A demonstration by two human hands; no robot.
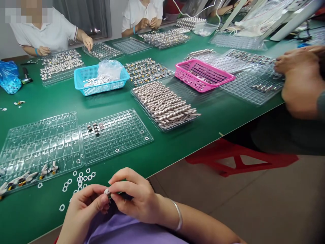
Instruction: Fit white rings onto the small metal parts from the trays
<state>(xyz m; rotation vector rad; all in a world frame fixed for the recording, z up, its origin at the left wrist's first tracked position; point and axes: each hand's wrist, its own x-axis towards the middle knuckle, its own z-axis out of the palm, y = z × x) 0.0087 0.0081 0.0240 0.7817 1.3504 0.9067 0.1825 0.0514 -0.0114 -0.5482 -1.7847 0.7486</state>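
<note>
Holds a small white part (106,192) near the front edge of the desk (162,149). Pinches it from both sides, between fingers of the left hand (85,205) and fingers of the right hand (138,193). Wears a bangle (180,217) on the right wrist. Faces loose white rings (80,179) beyond the left hand, then two clear trays (119,137) side by side.

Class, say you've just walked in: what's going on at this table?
The left hand and right hand hold a small whitish part between their fingertips. White rings lie scattered on the green table, near two sparsely filled clear trays. Across the table, two people in white tops are by fuller trays.
</note>
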